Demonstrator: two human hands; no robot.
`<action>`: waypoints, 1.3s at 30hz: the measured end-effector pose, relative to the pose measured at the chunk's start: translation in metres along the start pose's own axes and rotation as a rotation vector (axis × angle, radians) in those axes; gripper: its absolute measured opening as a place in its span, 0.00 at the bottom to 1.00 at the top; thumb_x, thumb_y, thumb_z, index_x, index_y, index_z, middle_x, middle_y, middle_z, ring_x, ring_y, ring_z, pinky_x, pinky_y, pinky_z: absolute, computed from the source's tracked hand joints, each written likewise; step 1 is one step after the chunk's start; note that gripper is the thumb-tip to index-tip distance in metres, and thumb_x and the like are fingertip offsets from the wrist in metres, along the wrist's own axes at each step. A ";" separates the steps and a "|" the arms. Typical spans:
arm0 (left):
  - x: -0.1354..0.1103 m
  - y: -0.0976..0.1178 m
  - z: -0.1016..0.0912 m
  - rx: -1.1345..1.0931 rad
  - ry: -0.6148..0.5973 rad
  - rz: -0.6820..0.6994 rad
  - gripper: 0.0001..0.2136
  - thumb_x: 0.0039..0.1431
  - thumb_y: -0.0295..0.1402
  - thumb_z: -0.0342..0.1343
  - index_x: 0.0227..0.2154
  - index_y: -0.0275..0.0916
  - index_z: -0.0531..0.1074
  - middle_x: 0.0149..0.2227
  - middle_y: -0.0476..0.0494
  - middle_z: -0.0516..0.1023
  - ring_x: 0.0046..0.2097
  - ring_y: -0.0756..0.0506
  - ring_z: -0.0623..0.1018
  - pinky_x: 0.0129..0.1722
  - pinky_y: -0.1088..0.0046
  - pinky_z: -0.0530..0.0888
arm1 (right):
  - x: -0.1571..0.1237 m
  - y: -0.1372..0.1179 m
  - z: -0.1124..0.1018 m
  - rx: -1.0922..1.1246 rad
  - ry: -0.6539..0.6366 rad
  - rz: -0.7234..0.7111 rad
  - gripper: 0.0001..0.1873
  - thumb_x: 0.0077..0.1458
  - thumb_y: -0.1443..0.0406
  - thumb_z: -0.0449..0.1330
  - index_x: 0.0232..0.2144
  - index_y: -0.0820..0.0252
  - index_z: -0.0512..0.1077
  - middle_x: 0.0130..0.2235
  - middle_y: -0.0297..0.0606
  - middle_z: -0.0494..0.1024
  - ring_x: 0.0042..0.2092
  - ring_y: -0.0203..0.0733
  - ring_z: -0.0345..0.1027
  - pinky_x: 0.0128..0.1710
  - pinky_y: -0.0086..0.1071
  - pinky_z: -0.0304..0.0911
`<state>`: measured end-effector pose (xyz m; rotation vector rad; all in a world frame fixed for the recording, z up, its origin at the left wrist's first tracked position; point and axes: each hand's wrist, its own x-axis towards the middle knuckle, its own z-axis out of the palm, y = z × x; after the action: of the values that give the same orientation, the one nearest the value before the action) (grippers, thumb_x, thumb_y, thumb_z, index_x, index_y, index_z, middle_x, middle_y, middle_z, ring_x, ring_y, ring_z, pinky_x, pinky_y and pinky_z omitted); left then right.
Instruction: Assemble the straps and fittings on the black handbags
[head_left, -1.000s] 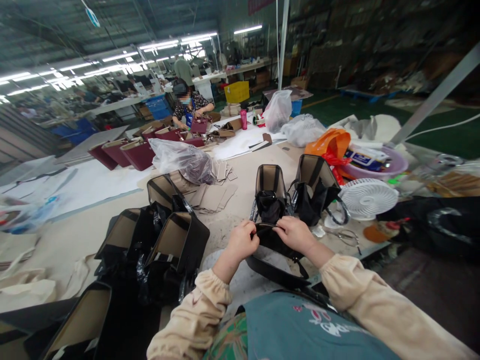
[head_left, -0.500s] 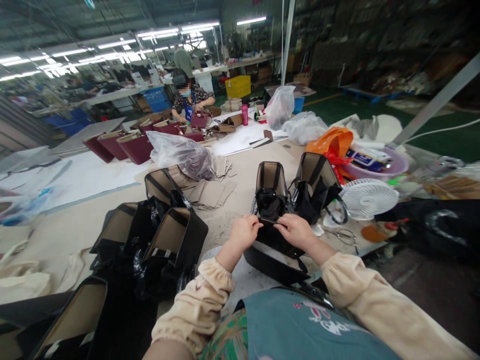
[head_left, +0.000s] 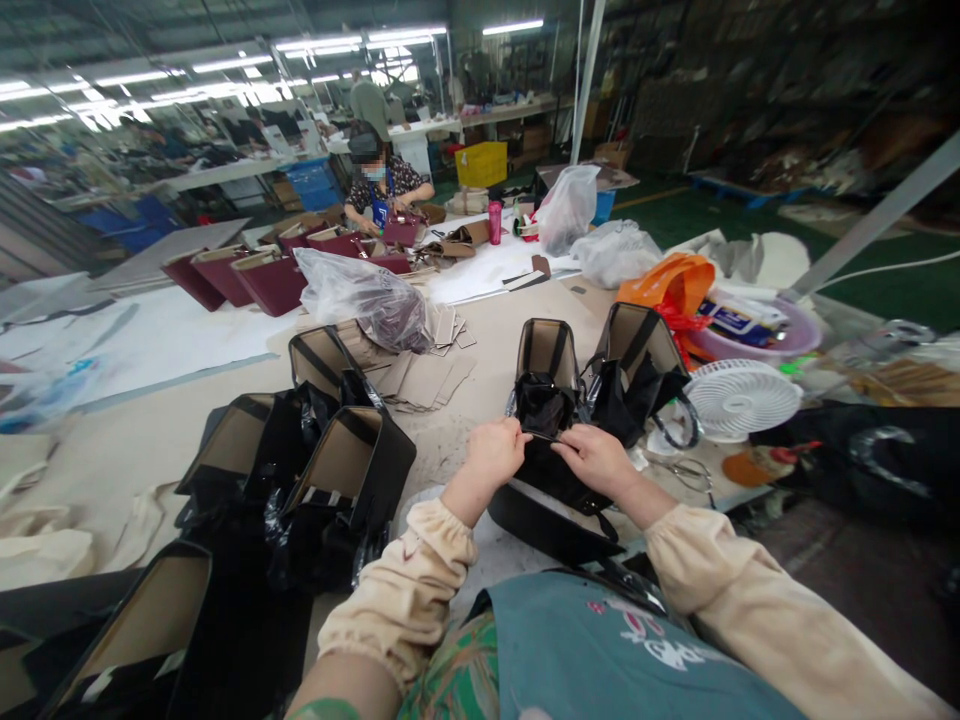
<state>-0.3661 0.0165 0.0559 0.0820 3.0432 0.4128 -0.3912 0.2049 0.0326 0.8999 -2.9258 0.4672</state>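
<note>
A black handbag (head_left: 547,525) lies tilted on the table edge right in front of me, its dark lining pulled up at the mouth. My left hand (head_left: 495,455) pinches the left end of the lining's upper edge. At the right end of that same edge, my right hand (head_left: 598,460) grips with thumb and fingers. Between the two hands the edge is drawn out fairly straight. Just beyond my hands stand two open black bags, one upright bag (head_left: 546,365) and another bag (head_left: 641,365) to its right, both with tan insides and black lining hanging out.
Several open black bags (head_left: 337,465) crowd the table on my left. Cardboard pieces (head_left: 424,380) and a clear plastic bag (head_left: 360,295) lie farther back. On the right are a white fan (head_left: 742,395), scissors (head_left: 686,470) and an orange bottle (head_left: 757,465). A co-worker (head_left: 382,185) sits across among maroon bags (head_left: 270,282).
The view has shifted slightly. Both hands keep their grip on the lining edge, which now looks pulled tauter and flatter between them.
</note>
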 end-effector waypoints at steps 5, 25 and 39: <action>0.001 0.004 0.000 0.027 0.009 -0.013 0.14 0.61 0.41 0.45 0.36 0.37 0.70 0.37 0.41 0.75 0.39 0.44 0.75 0.38 0.69 0.68 | -0.001 0.000 0.001 -0.007 0.002 0.009 0.17 0.59 0.59 0.49 0.23 0.58 0.69 0.27 0.36 0.70 0.33 0.36 0.64 0.33 0.28 0.55; -0.005 0.003 0.005 0.010 0.047 -0.015 0.12 0.62 0.38 0.44 0.36 0.37 0.69 0.36 0.41 0.75 0.38 0.44 0.75 0.37 0.69 0.68 | -0.003 -0.012 -0.004 -0.066 0.013 -0.112 0.13 0.56 0.60 0.51 0.35 0.59 0.73 0.30 0.38 0.74 0.37 0.40 0.65 0.42 0.32 0.55; -0.005 0.000 0.006 -0.011 0.044 -0.040 0.12 0.61 0.38 0.45 0.36 0.36 0.69 0.37 0.41 0.75 0.39 0.44 0.75 0.38 0.71 0.69 | 0.013 -0.023 -0.006 -0.116 -0.028 -0.055 0.16 0.59 0.57 0.50 0.29 0.56 0.75 0.31 0.36 0.77 0.36 0.39 0.68 0.43 0.33 0.53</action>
<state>-0.3602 0.0176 0.0509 0.0120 3.0798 0.4340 -0.3893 0.1814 0.0466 0.9762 -2.9084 0.2810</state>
